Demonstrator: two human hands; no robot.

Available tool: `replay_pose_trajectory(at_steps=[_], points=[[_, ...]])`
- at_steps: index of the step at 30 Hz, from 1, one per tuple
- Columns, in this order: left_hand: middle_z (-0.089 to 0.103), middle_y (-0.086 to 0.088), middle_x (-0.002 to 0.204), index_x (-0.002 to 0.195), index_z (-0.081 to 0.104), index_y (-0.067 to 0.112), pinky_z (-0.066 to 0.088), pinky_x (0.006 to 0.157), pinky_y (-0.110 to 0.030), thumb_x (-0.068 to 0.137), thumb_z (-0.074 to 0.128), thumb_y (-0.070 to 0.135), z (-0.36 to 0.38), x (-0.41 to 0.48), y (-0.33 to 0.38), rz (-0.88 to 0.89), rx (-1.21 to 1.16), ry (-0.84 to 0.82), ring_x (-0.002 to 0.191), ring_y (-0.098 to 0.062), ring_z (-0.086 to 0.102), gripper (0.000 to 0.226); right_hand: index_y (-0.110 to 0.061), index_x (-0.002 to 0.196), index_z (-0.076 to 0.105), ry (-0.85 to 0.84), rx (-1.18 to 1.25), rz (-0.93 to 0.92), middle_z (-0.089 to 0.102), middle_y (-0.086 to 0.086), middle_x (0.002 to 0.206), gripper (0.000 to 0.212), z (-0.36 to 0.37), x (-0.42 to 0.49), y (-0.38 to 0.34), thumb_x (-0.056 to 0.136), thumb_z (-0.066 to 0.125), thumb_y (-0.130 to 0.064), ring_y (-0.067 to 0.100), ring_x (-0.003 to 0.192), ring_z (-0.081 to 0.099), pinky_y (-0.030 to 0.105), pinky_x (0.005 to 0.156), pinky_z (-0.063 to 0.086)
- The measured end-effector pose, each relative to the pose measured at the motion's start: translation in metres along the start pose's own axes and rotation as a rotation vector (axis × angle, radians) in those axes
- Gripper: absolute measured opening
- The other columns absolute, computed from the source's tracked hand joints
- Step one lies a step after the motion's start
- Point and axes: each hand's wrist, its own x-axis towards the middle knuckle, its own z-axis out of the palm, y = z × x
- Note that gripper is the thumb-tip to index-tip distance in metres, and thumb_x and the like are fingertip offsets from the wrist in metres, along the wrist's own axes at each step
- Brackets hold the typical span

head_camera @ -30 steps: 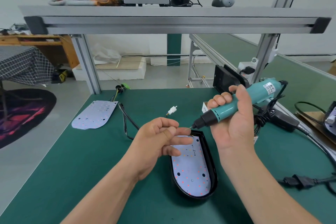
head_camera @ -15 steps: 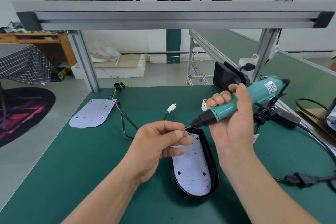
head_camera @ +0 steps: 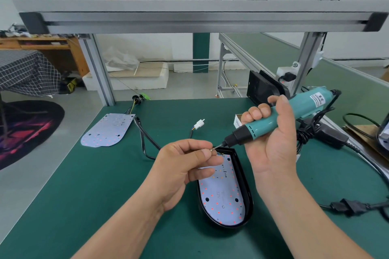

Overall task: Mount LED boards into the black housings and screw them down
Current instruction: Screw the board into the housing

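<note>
A black housing [head_camera: 248,191] lies on the green mat in front of me with a white LED board [head_camera: 223,195] seated inside it. My right hand [head_camera: 271,145] grips a teal electric screwdriver [head_camera: 273,120], tilted with its bit pointing down-left above the housing's far end. My left hand [head_camera: 185,166] pinches a small screw [head_camera: 211,149] between thumb and forefinger, right at the bit's tip. A second loose LED board [head_camera: 107,130] rests on the mat at the far left, with wires at its far end.
A black cable [head_camera: 145,141] and a white connector [head_camera: 199,125] lie on the mat beyond the housing. Another black housing [head_camera: 263,88] leans against the right frame post. The screwdriver's power brick [head_camera: 328,134] and cords sit on the right. An aluminium shelf spans overhead.
My left hand's fingers closed from spread into a pinch and brought a screw up to the bit's tip. The screwdriver stayed almost in place.
</note>
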Motion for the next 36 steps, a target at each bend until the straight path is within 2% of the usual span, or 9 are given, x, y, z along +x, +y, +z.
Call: replay_pose_trajectory(at_steps=[17, 20, 23, 28, 36], points=[[0.078, -0.018, 0.097, 0.088, 0.084, 0.014, 0.063, 0.063, -0.027, 0.073, 0.084, 0.013, 0.0015, -0.0004, 0.0003, 0.013, 0.024, 0.020, 0.095, -0.033, 0.080, 0.016, -0.018, 0.097, 0.060, -0.033, -0.029, -0.007, 0.046, -0.003, 0.076, 0.012, -0.0021, 0.0002, 0.0005, 0.102, 0.065, -0.028, 0.014, 0.067, 0.048, 0.029, 0.070, 0.049], [0.078, -0.018, 0.097, 0.087, 0.084, 0.013, 0.063, 0.062, -0.026, 0.078, 0.083, 0.007, 0.0022, -0.0005, -0.0003, 0.014, 0.032, 0.035, 0.094, -0.033, 0.081, 0.010, -0.018, 0.097, 0.061, -0.036, -0.033, -0.007, 0.046, -0.004, 0.075, 0.012, -0.0028, 0.0000, 0.0007, 0.102, 0.064, -0.028, 0.014, 0.067, 0.048, 0.029, 0.071, 0.048], [0.079, -0.018, 0.097, 0.086, 0.083, 0.013, 0.063, 0.062, -0.026, 0.088, 0.077, -0.001, 0.0024, -0.0003, -0.0009, 0.022, 0.055, 0.046, 0.094, -0.033, 0.081, 0.015, -0.018, 0.098, 0.059, -0.041, -0.044, -0.008, 0.046, -0.004, 0.075, 0.011, -0.0026, 0.0000, 0.0007, 0.103, 0.064, -0.027, 0.014, 0.067, 0.049, 0.029, 0.071, 0.048], [0.079, -0.018, 0.098, 0.087, 0.084, 0.014, 0.063, 0.063, -0.027, 0.090, 0.077, -0.001, 0.0027, -0.0006, -0.0009, 0.039, 0.071, 0.057, 0.095, -0.033, 0.080, 0.017, -0.018, 0.100, 0.058, -0.039, -0.054, -0.007, 0.047, -0.003, 0.076, 0.011, -0.0023, -0.0012, 0.0005, 0.103, 0.064, -0.027, 0.014, 0.067, 0.050, 0.029, 0.071, 0.048], [0.080, -0.011, 0.094, 0.084, 0.082, 0.022, 0.058, 0.055, -0.023, 0.092, 0.075, -0.004, 0.0022, 0.0003, -0.0028, 0.110, 0.144, 0.114, 0.095, -0.030, 0.081, 0.028, -0.021, 0.106, 0.061, -0.102, -0.110, -0.044, 0.051, -0.002, 0.082, 0.027, -0.0024, -0.0090, 0.0021, 0.096, 0.064, -0.046, 0.016, 0.074, 0.055, 0.033, 0.082, 0.050]])
